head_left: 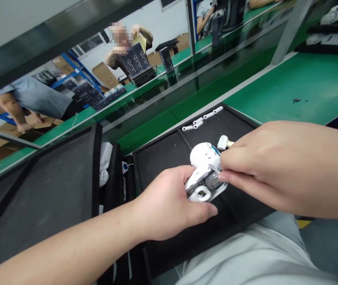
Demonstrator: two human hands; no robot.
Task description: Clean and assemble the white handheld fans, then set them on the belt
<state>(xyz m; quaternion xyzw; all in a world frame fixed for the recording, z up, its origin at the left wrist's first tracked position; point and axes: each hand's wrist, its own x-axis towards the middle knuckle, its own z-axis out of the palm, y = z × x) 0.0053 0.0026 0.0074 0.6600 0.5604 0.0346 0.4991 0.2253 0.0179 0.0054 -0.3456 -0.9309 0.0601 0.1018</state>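
A white device (pixel 204 158) with a round head and a clear-covered body is held over the black tray (pixel 160 158). My left hand (pixel 176 202) grips the body from the left, its thumb along the lower side. At the device's right side my right hand (pixel 255 166) is closed, thumb and fingers pinched against its edge; whatever is between the fingertips is hidden. Just beyond the right fingers lies a small white piece (pixel 223 142) with a yellowish end. Several small white parts (pixel 208 115) rest near the tray's far edge.
Another black tray (pixel 65 190) stands at the left, beside white parts (pixel 106 156) in a dark holder. Green bench surface (pixel 276 91) stretches to the right. Metal rails cross beyond. People work at the far bench among dark boxes (pixel 136 61). More trays sit at upper right.
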